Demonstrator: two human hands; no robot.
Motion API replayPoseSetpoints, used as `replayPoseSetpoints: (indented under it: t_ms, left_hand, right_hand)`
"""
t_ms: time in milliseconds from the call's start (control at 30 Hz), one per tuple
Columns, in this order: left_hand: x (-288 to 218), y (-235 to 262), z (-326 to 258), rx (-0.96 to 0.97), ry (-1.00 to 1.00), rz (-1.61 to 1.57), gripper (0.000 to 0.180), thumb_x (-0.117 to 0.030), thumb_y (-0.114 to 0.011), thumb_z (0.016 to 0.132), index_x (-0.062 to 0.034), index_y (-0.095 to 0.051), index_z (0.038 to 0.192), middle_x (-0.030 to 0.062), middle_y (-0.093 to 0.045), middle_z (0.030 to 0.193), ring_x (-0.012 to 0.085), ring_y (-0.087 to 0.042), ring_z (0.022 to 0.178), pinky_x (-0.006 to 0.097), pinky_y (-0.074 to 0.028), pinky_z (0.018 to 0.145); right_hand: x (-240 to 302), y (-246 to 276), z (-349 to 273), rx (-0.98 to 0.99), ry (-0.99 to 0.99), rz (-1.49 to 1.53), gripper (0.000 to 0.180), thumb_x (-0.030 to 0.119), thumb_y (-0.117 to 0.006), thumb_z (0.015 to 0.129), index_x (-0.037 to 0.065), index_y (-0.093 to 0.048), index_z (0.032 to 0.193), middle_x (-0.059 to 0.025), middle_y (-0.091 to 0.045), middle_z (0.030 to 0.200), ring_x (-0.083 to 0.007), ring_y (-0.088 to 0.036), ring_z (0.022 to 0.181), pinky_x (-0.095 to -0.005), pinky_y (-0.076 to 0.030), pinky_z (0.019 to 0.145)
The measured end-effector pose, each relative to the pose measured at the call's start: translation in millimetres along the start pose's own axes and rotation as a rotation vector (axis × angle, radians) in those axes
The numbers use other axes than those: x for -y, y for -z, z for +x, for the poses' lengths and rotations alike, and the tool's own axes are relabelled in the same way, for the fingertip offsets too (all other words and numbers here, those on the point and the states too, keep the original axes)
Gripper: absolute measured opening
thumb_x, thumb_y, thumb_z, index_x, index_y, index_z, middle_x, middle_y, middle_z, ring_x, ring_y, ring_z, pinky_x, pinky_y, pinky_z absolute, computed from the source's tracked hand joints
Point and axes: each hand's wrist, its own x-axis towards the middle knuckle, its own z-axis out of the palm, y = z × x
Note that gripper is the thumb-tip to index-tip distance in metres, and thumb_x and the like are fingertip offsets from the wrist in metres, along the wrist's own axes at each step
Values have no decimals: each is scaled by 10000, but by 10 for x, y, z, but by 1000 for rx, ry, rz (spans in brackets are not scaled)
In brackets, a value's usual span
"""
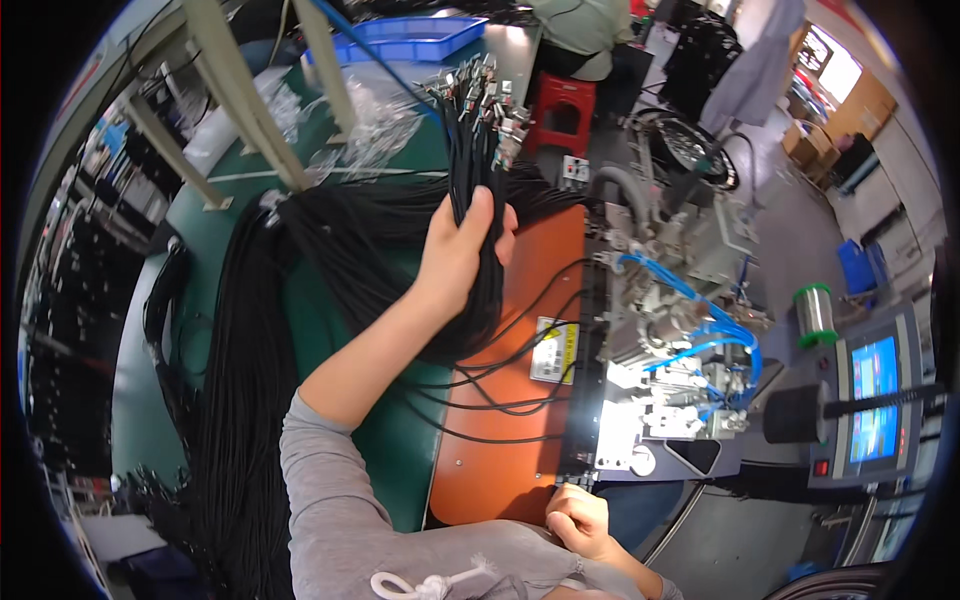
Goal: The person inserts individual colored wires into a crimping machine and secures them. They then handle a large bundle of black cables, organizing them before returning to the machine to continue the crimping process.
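My left hand is closed around a thick bundle of black cables, held up over the orange plate. The cables end in small metal connectors that fan out at the top. Below my grip the bundle hangs down and a few loose loops lie across the orange plate. My right hand rests at the near edge of the plate with its fingers curled, and nothing shows in it. A large mass of black cables drapes over the green table on my left.
A grey machine with blue air hoses stands right of the plate. A control panel with a small screen is at far right, a spool of wire beside it. A blue tray, clear bags and a red stool lie beyond.
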Motion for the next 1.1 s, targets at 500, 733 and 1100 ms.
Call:
replayPoseSetpoints:
  t_ms: [500,733,1100]
  left_hand:
    - [-115,67,-705,35,-386,10,463,-436,-405,982,-11,-400,1165,66,-541,821,101,-523,603,240,-431,520]
    - [-126,43,-714,32,-363,28,467,-473,-416,967,-11,-439,1032,58,-546,803,91,-525,598,233,-425,514]
    - [-114,115,-754,-8,-387,27,498,-458,-442,964,-3,-415,1164,76,-547,796,105,-523,594,235,-436,514]
  right_hand:
    - [23,-33,76,-14,-41,-27,174,-97,-508,742,24,-539,620,-79,-591,614,-177,-517,535,-308,-424,550]
    - [-6,-3,44,-16,-40,9,170,-60,-586,800,30,-568,657,-76,-580,648,-183,-524,558,-297,-425,533]
    - [25,-129,60,-25,-46,-14,161,-61,-591,797,26,-575,663,-78,-585,662,-188,-537,569,-298,-436,543]
